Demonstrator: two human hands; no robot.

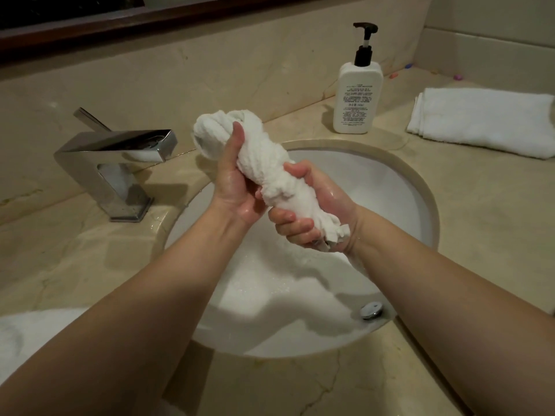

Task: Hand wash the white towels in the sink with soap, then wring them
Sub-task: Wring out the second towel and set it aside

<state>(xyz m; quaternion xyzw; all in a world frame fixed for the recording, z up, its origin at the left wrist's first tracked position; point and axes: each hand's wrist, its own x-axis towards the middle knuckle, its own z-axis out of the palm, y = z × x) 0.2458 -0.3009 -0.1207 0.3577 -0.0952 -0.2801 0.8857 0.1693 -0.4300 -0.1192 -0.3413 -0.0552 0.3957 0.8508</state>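
Head view: a twisted, wet white terry towel (264,163) is gripped at its upper end by the left hand (237,187) and at its lower end by the right hand (312,217), fingers curled tight. It is held above the round white sink basin (399,187) of foamy water. A white pump soap bottle (357,94) and a folded white towel (483,121) are located on the beige marble counter (480,235).

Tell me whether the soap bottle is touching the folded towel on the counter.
Apart. The head view shows a bare strip of counter between the soap bottle and the folded towel to its right.
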